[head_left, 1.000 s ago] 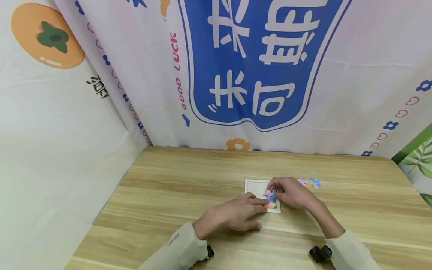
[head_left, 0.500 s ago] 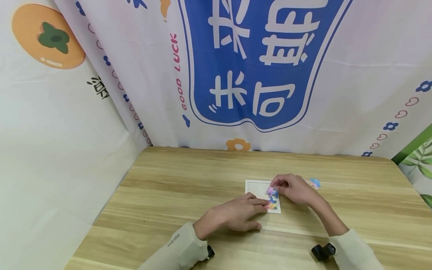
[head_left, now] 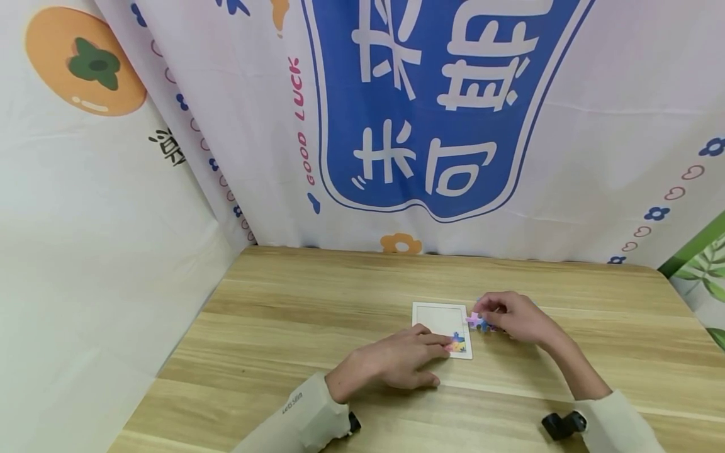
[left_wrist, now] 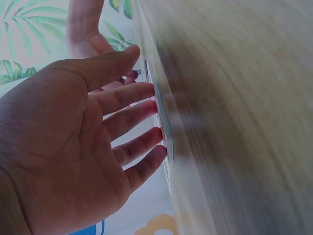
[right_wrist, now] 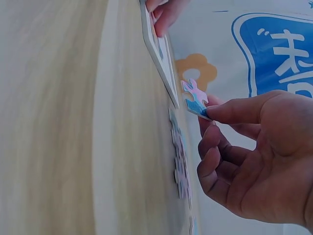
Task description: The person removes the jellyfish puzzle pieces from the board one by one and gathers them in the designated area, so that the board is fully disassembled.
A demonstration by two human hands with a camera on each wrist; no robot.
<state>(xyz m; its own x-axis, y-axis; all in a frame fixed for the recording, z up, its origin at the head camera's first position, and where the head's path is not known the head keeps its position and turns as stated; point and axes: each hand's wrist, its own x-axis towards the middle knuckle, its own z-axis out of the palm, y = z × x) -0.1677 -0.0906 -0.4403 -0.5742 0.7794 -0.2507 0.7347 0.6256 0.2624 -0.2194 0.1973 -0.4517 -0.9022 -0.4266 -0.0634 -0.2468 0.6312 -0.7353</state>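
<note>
A white puzzle tray (head_left: 438,314) lies on the table, with a few joined jigsaw pieces (head_left: 460,343) in its near right corner. My left hand (head_left: 403,358) rests its extended fingers on the tray and those pieces. The left wrist view shows the fingertips (left_wrist: 157,142) along the tray's edge. To the right of the tray, my right hand (head_left: 518,319) pinches a pink and blue jigsaw piece (right_wrist: 195,98) between thumb and forefinger, raised over the table. The other fingers of that hand are curled.
Several loose jigsaw pieces (right_wrist: 179,156) lie on the wooden table (head_left: 317,314) beside the tray, mostly hidden under my right hand in the head view. A printed cloth (head_left: 272,189) hangs behind the table's far edge.
My right hand has moved right, off the tray, carrying the pink and blue jigsaw piece away from the joined pieces. My left hand has stayed in place.
</note>
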